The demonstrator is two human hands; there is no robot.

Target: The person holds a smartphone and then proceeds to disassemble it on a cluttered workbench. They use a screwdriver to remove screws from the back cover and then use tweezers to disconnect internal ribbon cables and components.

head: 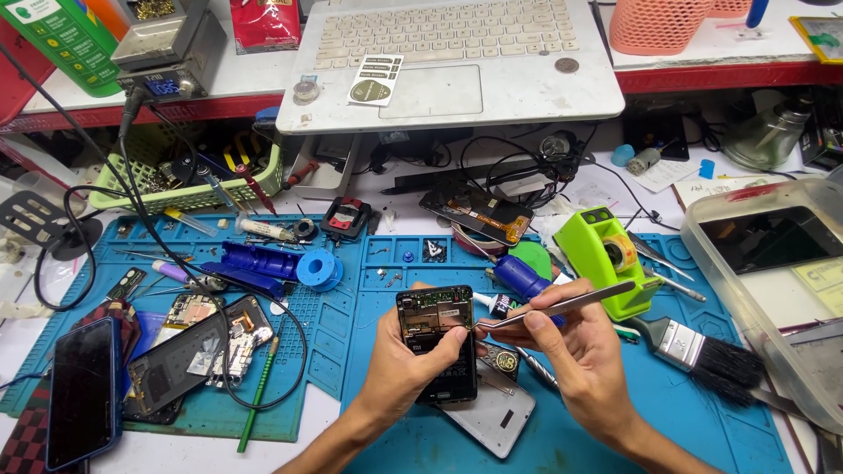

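My left hand grips an opened black phone, back cover off, its circuit board showing at the top. The thumb lies across the phone's middle. My right hand holds metal tweezers whose tips touch the phone's right edge near the board. A grey back cover lies on the blue work mat beneath the phone. A blue-handled screwdriver rests just behind my right hand.
A green tape dispenser and a black brush lie right of my hands. A clear plastic bin sits at far right. Left are a disassembled phone, a dark phone, a green basket. A white laptop sits behind.
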